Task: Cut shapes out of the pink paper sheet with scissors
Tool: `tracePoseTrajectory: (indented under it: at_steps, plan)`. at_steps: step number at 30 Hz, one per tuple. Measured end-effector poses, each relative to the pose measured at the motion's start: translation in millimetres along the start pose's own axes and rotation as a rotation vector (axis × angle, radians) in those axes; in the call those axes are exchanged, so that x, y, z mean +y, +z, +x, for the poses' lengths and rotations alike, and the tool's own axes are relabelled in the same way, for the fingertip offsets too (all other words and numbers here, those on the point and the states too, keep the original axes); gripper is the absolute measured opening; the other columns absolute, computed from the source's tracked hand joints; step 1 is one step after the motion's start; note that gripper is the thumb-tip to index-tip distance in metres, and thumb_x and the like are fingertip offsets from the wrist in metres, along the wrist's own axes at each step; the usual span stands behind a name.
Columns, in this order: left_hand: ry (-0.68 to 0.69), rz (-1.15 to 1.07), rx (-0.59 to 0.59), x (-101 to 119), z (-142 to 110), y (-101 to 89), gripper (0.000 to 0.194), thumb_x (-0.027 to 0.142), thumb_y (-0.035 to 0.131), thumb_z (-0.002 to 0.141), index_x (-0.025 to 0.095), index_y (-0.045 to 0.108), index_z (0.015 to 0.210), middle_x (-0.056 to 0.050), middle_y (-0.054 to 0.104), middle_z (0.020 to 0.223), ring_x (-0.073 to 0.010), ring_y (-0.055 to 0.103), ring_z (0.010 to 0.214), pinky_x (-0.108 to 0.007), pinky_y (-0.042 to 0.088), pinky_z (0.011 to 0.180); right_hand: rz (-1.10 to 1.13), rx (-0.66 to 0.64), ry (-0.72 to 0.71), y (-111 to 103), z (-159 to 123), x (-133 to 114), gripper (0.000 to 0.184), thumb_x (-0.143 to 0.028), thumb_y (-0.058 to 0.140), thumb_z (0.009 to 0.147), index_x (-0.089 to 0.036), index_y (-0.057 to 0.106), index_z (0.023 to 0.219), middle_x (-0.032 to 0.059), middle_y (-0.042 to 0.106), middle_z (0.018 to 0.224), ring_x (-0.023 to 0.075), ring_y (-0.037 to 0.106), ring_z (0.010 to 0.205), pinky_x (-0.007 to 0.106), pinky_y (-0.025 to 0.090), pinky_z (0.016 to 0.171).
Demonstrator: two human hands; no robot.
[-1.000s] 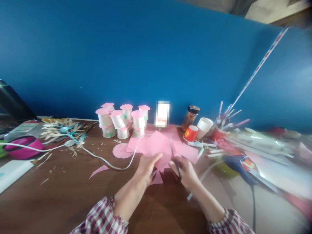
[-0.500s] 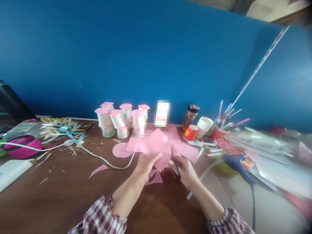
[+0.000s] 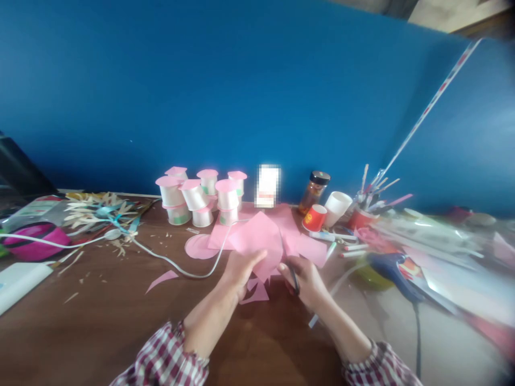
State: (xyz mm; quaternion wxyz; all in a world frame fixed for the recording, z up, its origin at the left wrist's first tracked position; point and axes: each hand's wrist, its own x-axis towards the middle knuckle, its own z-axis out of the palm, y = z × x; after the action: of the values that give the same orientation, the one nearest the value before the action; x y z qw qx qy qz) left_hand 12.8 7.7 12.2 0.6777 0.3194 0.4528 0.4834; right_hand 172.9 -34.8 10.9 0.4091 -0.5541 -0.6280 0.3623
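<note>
My left hand [image 3: 243,271] pinches a sheet of pink paper [image 3: 261,238], with the thumb lying on top near its lower edge. In my right hand [image 3: 303,281] is a pair of scissors [image 3: 295,281]; a dark handle loop shows by the fingers, at the paper's right edge. The blades are mostly hidden. Under the hands lie pink paper scraps [image 3: 257,292], and a curved pink offcut [image 3: 161,280] rests to the left. Round pink paper discs [image 3: 200,246] are stacked on the table beyond my left hand.
White paper cups with pink tops [image 3: 189,195] stand stacked at the back. A white cable [image 3: 173,266] crosses the left side. Right of centre are a red paper cup [image 3: 315,219], a lidded jar [image 3: 316,190] and a blue glue gun [image 3: 396,273]. A lit, blurred-out phone-like screen [image 3: 268,185] stands centrally.
Both hands stay almost in place, still holding the paper and the scissors. The pink sheet's outline near the right hand has shifted very slightly.
</note>
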Motion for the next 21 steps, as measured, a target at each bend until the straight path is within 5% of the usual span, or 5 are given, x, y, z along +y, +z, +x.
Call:
tracePoseTrajectory:
  at_steps: [21]
  plan:
    - [0.068, 0.058, -0.039, 0.6, 2.9, -4.0, 0.039, 0.029, 0.078, 0.059, 0.007, 0.068, 0.089, -0.017, 0.070, 0.086, -0.0293, 0.066, 0.075, -0.037, 0.053, 0.064, 0.041, -0.032, 0.007, -0.7, -0.1, -1.3, 0.034, -0.043, 0.061, 0.081, -0.017, 0.050, 0.061, -0.0056, 0.047, 0.043, 0.0083, 0.044, 0.037, 0.019, 0.035, 0.040]
